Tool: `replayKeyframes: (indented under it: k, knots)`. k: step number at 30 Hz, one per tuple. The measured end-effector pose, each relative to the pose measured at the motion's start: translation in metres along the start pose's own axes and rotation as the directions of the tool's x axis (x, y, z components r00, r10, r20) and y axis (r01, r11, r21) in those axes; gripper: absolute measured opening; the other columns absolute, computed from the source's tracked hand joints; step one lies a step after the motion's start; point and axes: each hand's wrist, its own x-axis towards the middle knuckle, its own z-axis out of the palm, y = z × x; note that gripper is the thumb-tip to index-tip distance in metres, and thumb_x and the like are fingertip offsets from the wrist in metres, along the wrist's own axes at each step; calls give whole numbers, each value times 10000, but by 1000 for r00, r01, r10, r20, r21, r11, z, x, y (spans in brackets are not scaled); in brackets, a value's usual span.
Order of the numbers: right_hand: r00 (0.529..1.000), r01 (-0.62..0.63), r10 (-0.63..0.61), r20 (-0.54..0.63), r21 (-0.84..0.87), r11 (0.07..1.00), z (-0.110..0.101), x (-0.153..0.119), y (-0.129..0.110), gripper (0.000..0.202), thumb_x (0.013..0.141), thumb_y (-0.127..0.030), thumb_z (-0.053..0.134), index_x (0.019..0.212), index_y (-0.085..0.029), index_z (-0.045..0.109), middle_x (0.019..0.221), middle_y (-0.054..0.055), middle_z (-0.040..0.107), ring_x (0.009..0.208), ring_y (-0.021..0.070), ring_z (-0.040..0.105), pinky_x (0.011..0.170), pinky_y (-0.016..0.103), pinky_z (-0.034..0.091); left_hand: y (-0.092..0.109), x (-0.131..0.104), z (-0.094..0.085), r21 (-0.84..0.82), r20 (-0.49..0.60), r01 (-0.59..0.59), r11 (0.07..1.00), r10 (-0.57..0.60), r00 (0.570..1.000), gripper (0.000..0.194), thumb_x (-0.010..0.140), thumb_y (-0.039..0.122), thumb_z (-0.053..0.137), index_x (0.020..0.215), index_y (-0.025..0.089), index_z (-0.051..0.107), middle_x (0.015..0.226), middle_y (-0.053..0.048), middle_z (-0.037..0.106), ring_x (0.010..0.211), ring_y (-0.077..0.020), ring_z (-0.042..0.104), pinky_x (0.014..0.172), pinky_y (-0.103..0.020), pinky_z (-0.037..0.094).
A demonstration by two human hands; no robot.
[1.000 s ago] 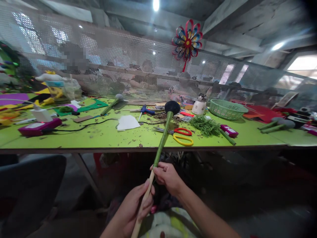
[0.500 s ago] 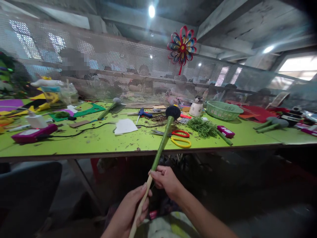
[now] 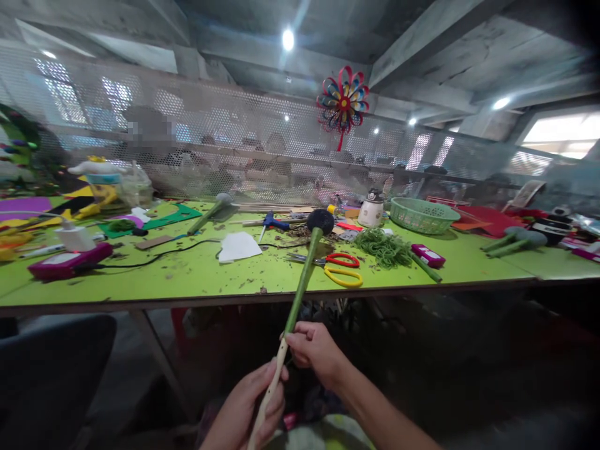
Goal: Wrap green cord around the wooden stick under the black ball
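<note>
A long stick (image 3: 304, 281) slants up from my lap, wrapped in green, with a dark round head (image 3: 320, 221) at its far end. Its lower part is bare pale wood. My left hand (image 3: 262, 400) is closed around that bare wood. Where green meets wood, my right hand (image 3: 315, 351) pinches the stick between thumb and fingers. Beyond the stick lie scissors (image 3: 344, 269) with one red and one yellow handle. Green yarn (image 3: 383, 247) is heaped to their right.
The green table (image 3: 178, 278) holds a white paper piece (image 3: 239, 247), a blue glue gun (image 3: 275, 222), a green basket (image 3: 424, 215), a white jar (image 3: 370, 209), and magenta boxes (image 3: 70, 261) with a black cable. More green stems (image 3: 515, 240) lie right.
The view has shifted slightly, so the table sits lower in it. The stick's dark head has moved a little to the left. Both hands keep their hold.
</note>
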Motion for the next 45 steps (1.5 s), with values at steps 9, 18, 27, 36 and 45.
replayKeyframes:
  k: [9,18,27,36,45]
  knots:
    - [1000,-12,11,17,36,999,4,1,1,334,666,-403,743,718,-114,584,424,-117,310,376,24,205,397,218,122,-2,-2,-4,155,-92,-90,984,105,990,426,714,594,594,785,176,561,362,104,382,232,-36,298,269,-140,188]
    - [1000,-20,20,-24,2,1000,3,4,1,355,642,-419,752,669,-123,558,402,-122,297,369,22,197,393,218,108,0,-2,-3,246,-139,-57,967,93,986,428,723,610,566,760,184,560,372,88,392,265,-50,298,289,-154,219]
    - [991,-51,42,124,74,996,-5,2,0,336,721,-386,707,854,-83,648,418,-106,341,386,27,213,421,214,136,1,-5,-2,13,6,-62,998,62,998,358,782,527,554,773,170,566,369,123,276,259,-22,178,279,-133,147]
    - [995,-27,20,94,75,997,-18,-1,3,288,758,-332,682,907,-87,651,425,-107,327,393,33,215,434,219,136,2,-6,13,171,-100,-38,985,56,993,351,784,514,563,799,164,555,383,88,426,253,-44,356,282,-127,236]
    - [980,-42,23,197,92,995,-23,0,3,321,789,-362,650,945,-82,649,440,-95,347,411,43,232,447,226,165,6,-10,8,-64,58,28,998,-25,998,330,838,464,513,766,147,570,380,108,345,245,-17,267,279,-130,153]
